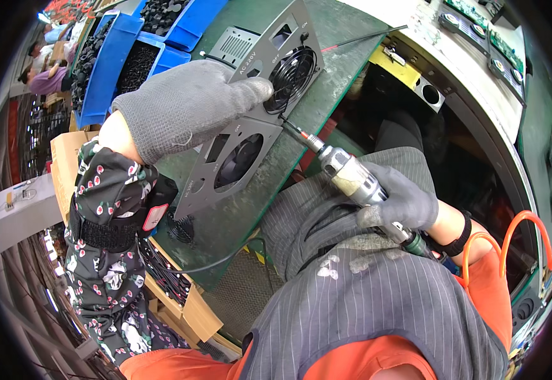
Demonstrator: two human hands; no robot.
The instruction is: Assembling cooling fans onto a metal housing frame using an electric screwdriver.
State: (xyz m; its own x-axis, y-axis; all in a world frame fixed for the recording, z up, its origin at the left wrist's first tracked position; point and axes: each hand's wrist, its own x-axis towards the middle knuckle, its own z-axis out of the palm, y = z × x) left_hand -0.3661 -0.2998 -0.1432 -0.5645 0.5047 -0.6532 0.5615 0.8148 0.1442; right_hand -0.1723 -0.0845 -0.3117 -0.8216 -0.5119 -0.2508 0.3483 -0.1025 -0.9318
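My left hand [190,101], in a grey knit glove, grips a grey metal panel [301,28], thumb on its face beside a round black fan [294,76]. A second grey panel [195,193] of the same kind stands tilted just below it, with a dark fan [241,158] behind its round opening. My right hand [406,199], gloved too, is wrapped round a silver power screwdriver [352,177]. The thin bit points up and left, its tip at the lower corner of the fan panel. Whether the tip touches a screw is too small to tell.
Under the panels lies a green worktable [352,54]. Blue bins [108,69] of black parts stand at the far left. A vented metal piece [233,45] lies behind the panel. An orange coiled hose [510,221] loops at right. A cardboard box [201,313] holds cables at lower left.
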